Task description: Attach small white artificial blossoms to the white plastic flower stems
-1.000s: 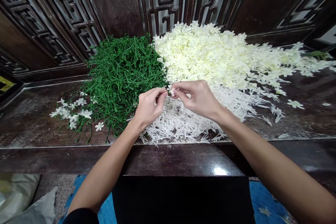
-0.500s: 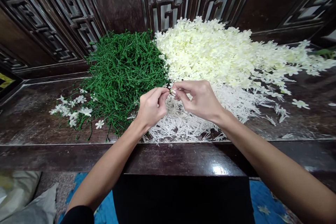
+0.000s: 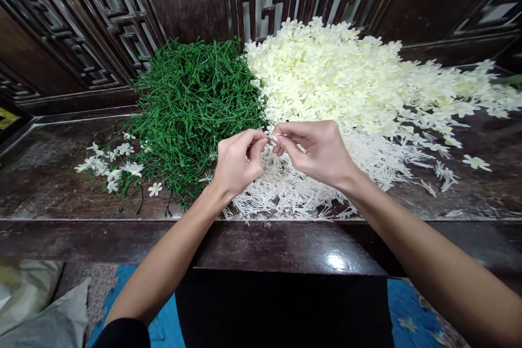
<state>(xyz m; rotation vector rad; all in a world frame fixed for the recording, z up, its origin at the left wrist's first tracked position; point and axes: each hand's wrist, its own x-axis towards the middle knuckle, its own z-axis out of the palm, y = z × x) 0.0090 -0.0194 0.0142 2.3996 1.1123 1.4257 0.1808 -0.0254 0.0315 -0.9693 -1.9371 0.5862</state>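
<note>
Both hands were in the middle of the dark wooden bench [image 3: 244, 244], behind its front edge, where three piles came together. The left hand [image 3: 240, 160] was closed to a pinch, thumb against forefinger, and the right hand [image 3: 318, 149] faced it in a similar pinch, its other fingers curled in. Between the fingertips of both was a small white flower [image 3: 272, 137]; which part each hand gripped was too small to tell.

The pile of green stems [image 3: 199, 92] stood to the left, reaching the carved back [image 3: 267, 2] and thinning toward the front edge. The pile of cream flowers [image 3: 334, 76] filled the back edge right of it, tapering toward the right. White strands [image 3: 285, 196] spread beneath the hands almost to the front edge, leaving little room there. Left of the stems lay a cluster of stemmed flowers [image 3: 112, 166], with bare wood running on to the back left corner. On the right, more wood showed around a lone flower [image 3: 476, 162], well apart from the right hand. Both forearms crossed the front edge.
</note>
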